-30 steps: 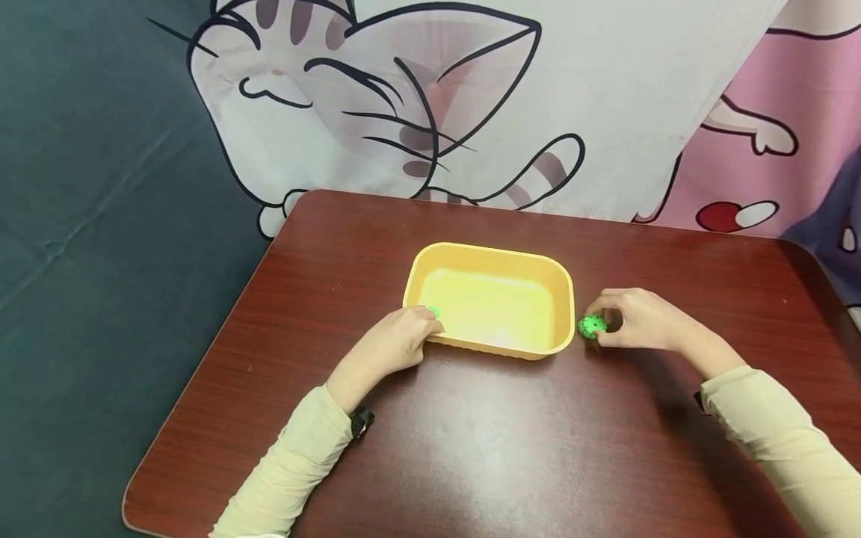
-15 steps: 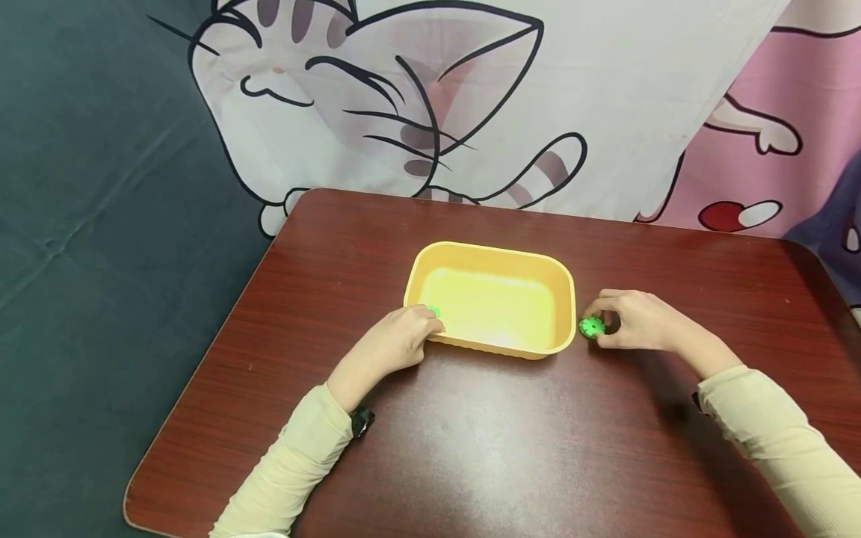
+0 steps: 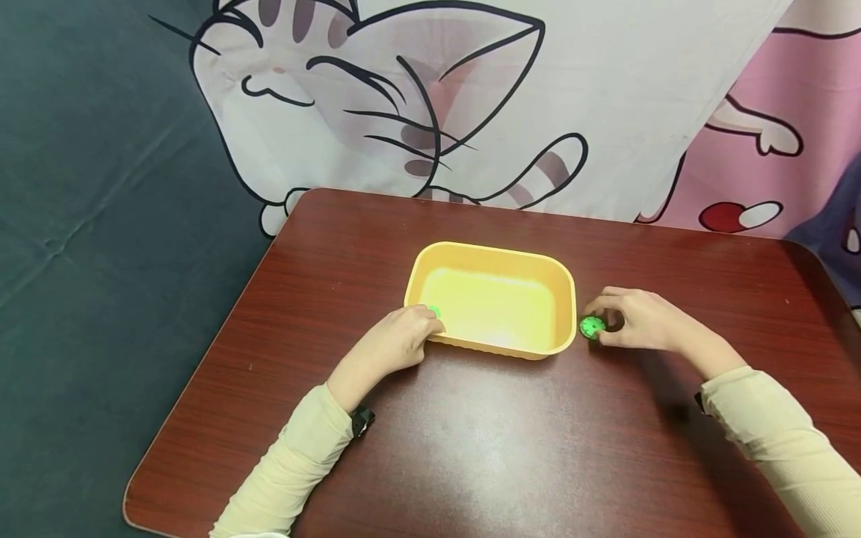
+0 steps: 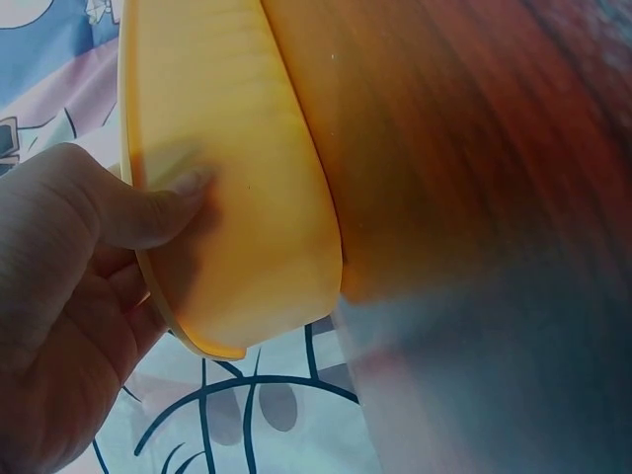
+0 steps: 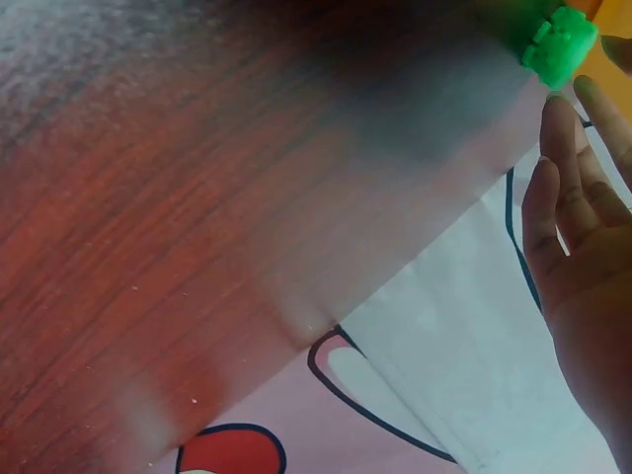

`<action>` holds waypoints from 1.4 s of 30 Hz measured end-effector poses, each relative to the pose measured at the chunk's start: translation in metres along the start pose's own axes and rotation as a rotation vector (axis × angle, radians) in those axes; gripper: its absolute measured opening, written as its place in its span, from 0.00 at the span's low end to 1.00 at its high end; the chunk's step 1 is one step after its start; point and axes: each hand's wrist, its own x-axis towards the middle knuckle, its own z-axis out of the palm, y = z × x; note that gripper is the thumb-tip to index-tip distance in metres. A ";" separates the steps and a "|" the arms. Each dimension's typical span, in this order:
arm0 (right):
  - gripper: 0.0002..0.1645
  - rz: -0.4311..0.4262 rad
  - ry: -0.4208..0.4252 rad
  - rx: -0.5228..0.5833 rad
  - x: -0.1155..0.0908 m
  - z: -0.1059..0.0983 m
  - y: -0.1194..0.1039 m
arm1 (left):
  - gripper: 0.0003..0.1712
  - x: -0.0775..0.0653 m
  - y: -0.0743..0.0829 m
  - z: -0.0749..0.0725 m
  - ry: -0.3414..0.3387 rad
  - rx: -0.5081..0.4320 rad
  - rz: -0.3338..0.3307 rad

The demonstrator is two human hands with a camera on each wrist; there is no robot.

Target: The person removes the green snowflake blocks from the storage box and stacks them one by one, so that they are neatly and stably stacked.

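Note:
A yellow rectangular plastic basin (image 3: 511, 347) stands on the table. My left hand (image 3: 397, 340) grips its near left corner; in the left wrist view the thumb (image 4: 163, 212) presses the outer wall, with the fingers over the rim. A bit of bright green (image 3: 435, 311) shows inside the basin by those fingers, mostly hidden. A small round green piece with a notched edge (image 3: 593, 327) lies on the table just right of the basin. My right hand (image 3: 635, 320) is around it, thumb and fingers spread; in the right wrist view the fingertips sit just off the green piece (image 5: 561, 47).
The dark red-brown wooden table (image 3: 471, 448) has rounded corners. A white curtain with a cartoon cat (image 3: 377, 97) hangs behind its far edge, pink at the right. A dark green surface (image 3: 101, 299) lies to the left.
My right fingers have loosened slightly around the green piece, which turned a little and stayed beside the basin. The left hand and basin have hardly moved.

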 end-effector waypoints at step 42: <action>0.16 -0.255 -0.072 -0.024 0.155 -0.060 -0.090 | 0.12 -0.003 0.001 -0.006 -0.065 0.047 -0.013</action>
